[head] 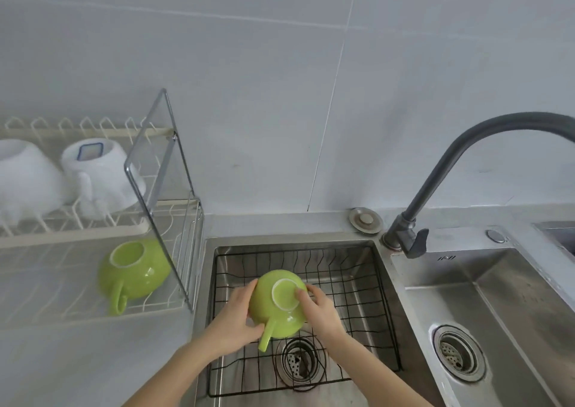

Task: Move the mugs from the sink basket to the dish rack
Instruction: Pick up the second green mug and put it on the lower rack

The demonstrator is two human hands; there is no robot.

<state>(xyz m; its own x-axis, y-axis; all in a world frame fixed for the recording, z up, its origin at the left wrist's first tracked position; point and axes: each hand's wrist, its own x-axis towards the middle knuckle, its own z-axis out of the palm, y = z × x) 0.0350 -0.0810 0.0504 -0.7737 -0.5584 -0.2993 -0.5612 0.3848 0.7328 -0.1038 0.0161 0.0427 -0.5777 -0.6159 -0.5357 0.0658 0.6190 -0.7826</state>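
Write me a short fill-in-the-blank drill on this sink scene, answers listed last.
1. Both hands, left hand and right hand, hold a ____ mug over the sink basket.
2. That mug is turned bottom ____.
3. The dish rack's lower tier holds ____ green mug.
4. The upper tier's mugs are ____.
Answers: green; up; one; white

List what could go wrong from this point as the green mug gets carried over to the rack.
1. The green mug is upside down between the left hand and right hand, gripped by its rounded glazed body and not the handle; it could slip into the sink basket.
2. The dish rack has a metal end frame facing the sink; the mug might knock it.
3. The lower tier already holds another green mug; they could clink.
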